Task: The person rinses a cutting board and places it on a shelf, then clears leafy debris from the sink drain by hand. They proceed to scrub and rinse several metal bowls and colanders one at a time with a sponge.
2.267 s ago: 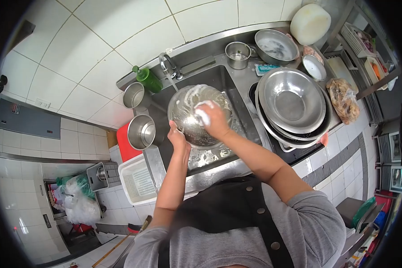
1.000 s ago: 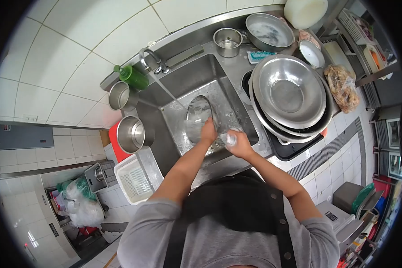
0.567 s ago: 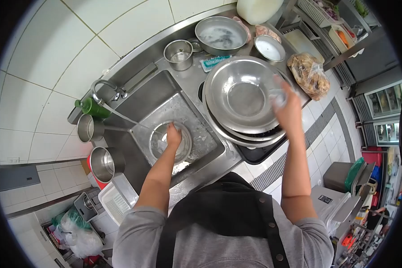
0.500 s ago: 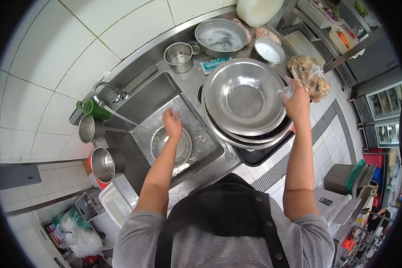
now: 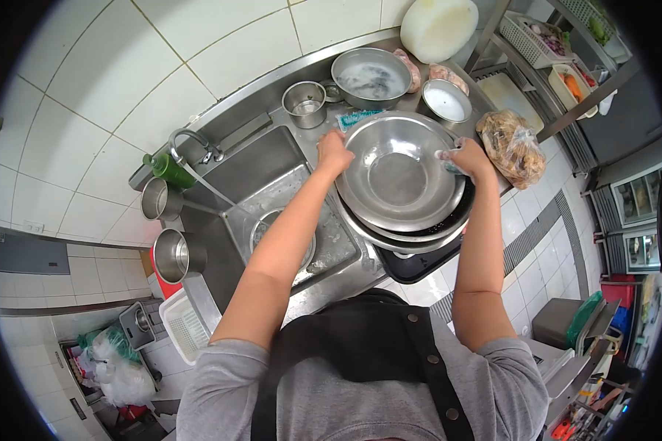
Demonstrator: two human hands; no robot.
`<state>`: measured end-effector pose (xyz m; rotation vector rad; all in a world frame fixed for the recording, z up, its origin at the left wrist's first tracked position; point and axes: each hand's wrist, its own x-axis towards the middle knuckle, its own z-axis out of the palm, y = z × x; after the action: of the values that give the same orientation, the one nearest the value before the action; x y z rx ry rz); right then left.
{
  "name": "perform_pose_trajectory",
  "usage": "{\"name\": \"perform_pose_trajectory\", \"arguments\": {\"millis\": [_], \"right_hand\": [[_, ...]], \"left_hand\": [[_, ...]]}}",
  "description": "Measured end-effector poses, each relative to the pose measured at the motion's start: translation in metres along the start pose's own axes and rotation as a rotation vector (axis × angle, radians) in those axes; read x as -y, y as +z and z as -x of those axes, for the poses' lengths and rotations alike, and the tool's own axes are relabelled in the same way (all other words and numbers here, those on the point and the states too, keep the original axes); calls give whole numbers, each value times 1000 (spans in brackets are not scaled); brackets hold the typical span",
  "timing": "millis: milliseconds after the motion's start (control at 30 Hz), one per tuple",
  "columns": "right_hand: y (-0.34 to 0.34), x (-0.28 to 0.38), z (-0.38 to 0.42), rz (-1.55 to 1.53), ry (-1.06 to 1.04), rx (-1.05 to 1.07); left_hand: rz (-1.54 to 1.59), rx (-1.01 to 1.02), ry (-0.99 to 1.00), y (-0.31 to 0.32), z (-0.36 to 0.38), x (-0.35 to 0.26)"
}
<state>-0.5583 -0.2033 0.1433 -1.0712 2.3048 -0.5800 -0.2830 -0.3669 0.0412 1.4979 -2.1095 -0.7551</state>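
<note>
A wide metal bowl (image 5: pixel 398 180) sits on top of a stack of other round metal vessels beside the sink. My left hand (image 5: pixel 334 152) grips its rim on the left, fingers closed over the edge. On the opposite side my right hand (image 5: pixel 465 159) is closed at the rim, with something whitish, perhaps a soapy pad or suds, by the fingers. In the sink (image 5: pixel 338 231), water runs from the curved faucet (image 5: pixel 191 145) onto a round metal vessel (image 5: pixel 261 229), partly hidden by my left forearm.
Behind the stack are a pot of sudsy water (image 5: pixel 372 77), a small bowl of white liquid (image 5: pixel 447 101), a small pot (image 5: pixel 304 104) and a teal-bristled brush (image 5: pixel 353 119). A plastic bag of brown food (image 5: pixel 511 147) lies right. A black tray (image 5: pixel 415 266) is underneath the stack.
My left hand has moved from over the sink to the left rim of the top bowl and closed on it. My right hand stays at the right rim. The view has shifted slightly.
</note>
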Motion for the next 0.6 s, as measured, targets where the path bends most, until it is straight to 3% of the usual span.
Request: {"name": "perform_pose_trajectory", "arguments": {"millis": [133, 200, 233, 300, 367, 400, 467, 567, 600], "right_hand": [[13, 7, -4, 173, 53, 27], [13, 11, 4, 114, 65, -38], [9, 19, 10, 173, 34, -123], [-2, 53, 40, 244, 5, -278], [-16, 84, 56, 254, -102, -399], [-25, 100, 63, 234, -189, -436], [-25, 125, 66, 153, -400, -477], [27, 161, 63, 68, -846, -543], [56, 176, 79, 112, -819, -441]], "left_hand": [[10, -120, -15, 0, 10, 7], [264, -119, 14, 1, 9, 20], [545, -84, 26, -3, 15, 22], [720, -27, -45, -21, 28, 11], [1106, 68, -147, -47, 45, -6], [1107, 71, -148, -63, 56, -8], [1420, 333, -272, -102, 79, 0], [1451, 208, -393, -153, 129, 24], [1447, 134, -482, -167, 146, 34]]}}
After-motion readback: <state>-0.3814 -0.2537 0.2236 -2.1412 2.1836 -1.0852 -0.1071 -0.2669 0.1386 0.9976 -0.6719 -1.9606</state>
